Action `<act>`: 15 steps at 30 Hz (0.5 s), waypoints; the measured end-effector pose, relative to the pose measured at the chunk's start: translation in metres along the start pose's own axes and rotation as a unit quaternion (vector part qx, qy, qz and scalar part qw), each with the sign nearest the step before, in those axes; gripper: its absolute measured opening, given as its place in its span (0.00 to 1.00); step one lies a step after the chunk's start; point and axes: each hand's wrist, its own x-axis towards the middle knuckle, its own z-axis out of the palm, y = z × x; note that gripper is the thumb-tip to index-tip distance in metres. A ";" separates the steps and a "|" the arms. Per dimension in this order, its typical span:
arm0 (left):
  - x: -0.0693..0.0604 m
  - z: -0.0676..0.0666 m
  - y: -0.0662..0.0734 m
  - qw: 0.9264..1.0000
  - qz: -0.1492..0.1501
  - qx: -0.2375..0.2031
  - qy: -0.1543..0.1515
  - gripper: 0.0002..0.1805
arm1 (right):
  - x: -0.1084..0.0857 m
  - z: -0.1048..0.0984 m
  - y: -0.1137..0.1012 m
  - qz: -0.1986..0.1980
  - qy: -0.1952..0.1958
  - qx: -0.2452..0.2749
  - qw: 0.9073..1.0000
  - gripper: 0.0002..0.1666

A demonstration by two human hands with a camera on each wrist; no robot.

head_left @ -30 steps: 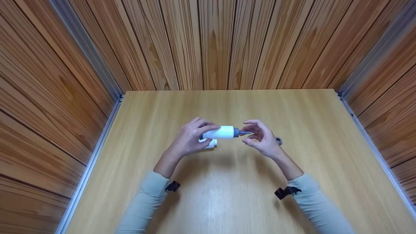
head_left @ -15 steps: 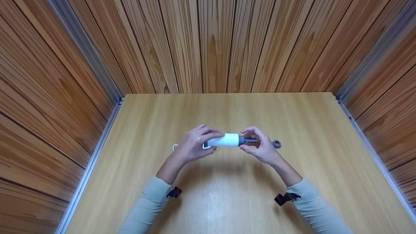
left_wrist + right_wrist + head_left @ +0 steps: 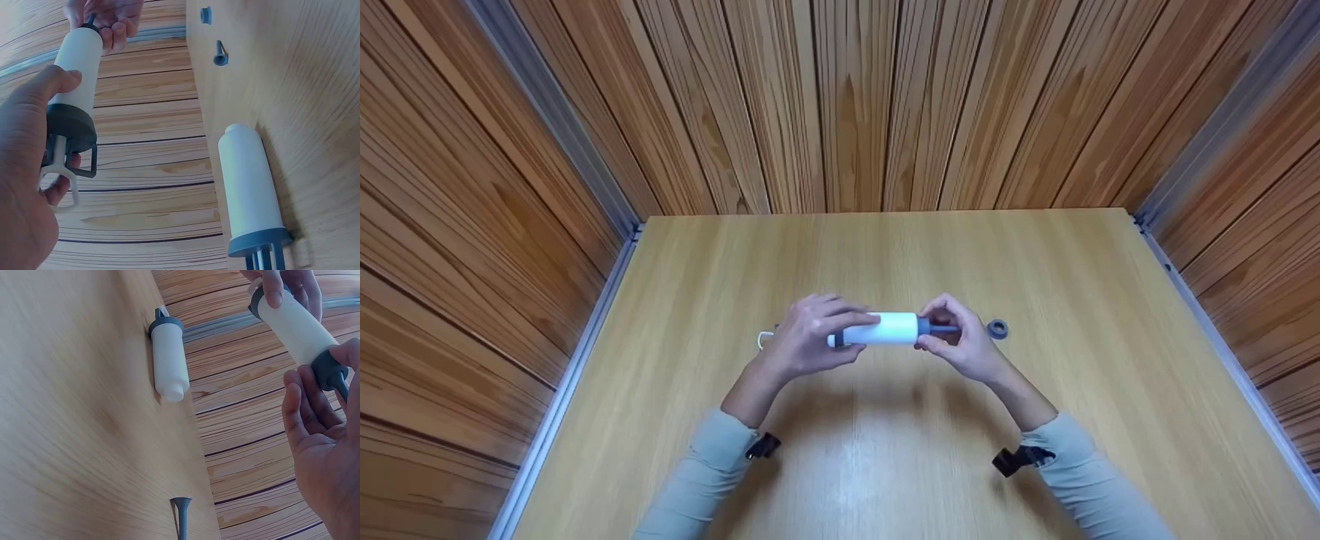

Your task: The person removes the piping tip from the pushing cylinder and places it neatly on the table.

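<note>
My left hand [image 3: 814,341] grips a white plunger syringe [image 3: 894,328] by its barrel, above the table and roughly level. At the left end of its barrel, a dark collar and loop handle [image 3: 68,183] show in the left wrist view. My right hand [image 3: 966,345] pinches the grey nozzle cap [image 3: 328,370] at the other end, thumb on one side and fingers on the other. The thin spout points toward my right palm. A second white syringe [image 3: 250,180] lies on the table, mostly hidden behind my left hand in the head view.
On the wooden table [image 3: 855,465], a grey funnel-shaped nozzle [image 3: 220,55] and a short grey piece [image 3: 206,15] lie apart. Near my right hand, a grey ring shape [image 3: 997,328] shows in the head view. Plank walls [image 3: 855,105] enclose the back and sides.
My right fingers have moved from around the spout onto the nozzle cap. The held syringe has shifted slightly right and lower in the head view, which has itself moved a little.
</note>
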 end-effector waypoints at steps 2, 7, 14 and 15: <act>0.000 0.000 0.001 1.000 0.009 0.005 0.000 0.23 | -0.002 -0.001 0.000 -0.001 -0.003 0.005 1.000 0.19; 0.002 -0.001 0.005 1.000 0.013 0.007 -0.017 0.23 | -0.005 -0.002 -0.002 -0.002 -0.002 0.009 1.000 0.18; 0.005 0.001 0.009 0.999 0.028 0.020 -0.005 0.23 | -0.006 -0.003 -0.004 -0.010 -0.009 0.010 1.000 0.18; 0.006 0.002 0.009 0.999 0.030 0.024 -0.001 0.23 | -0.006 -0.003 -0.005 -0.011 -0.009 0.014 1.000 0.18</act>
